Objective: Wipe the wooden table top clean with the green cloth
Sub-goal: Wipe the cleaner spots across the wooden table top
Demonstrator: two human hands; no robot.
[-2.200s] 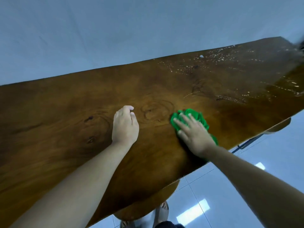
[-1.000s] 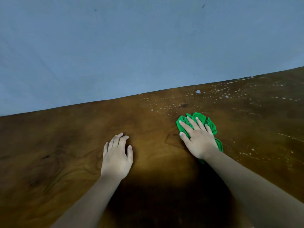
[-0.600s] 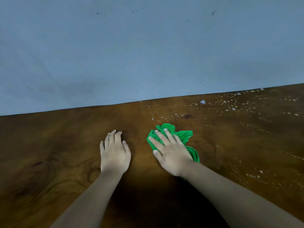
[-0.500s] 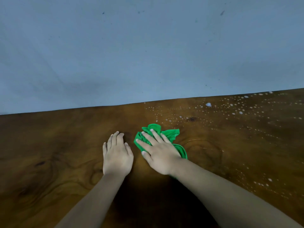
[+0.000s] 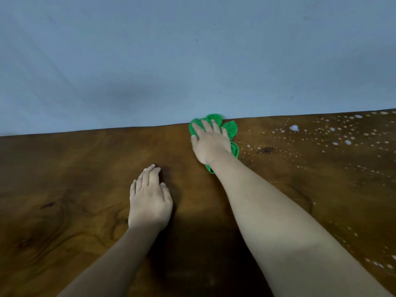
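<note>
We see the green cloth (image 5: 232, 130) a little right of the centre of the frame, at the far edge of the wooden tabletop (image 5: 75, 168), where the wood meets the pale blue wall (image 5: 150, 61). The right hand (image 5: 211, 144) lies flat on top of the cloth and presses it on the wood. Its fingers (image 5: 206, 126) are stretched out and slightly apart, and they point toward the upper part of the frame. They are not curled around the cloth; they rest on it. The cloth is crumpled. It shows beyond the fingertips, where a fold rises against the wall, along the right side of the hand, and again as a small tip under the wrist.

The long axis of the cloth runs from the lower middle of the frame up toward the wall, nearly along the line of the hand and the forearm, with a small lean to the right at the top.

The left hand (image 5: 150, 200) lies palm down on the bare wood, in the lower middle of the frame, well apart from the cloth. Its fingers are close together and hold nothing.

To the right of the cloth, in the upper right of the tabletop, we see many small white droplets (image 5: 334, 136).
</note>
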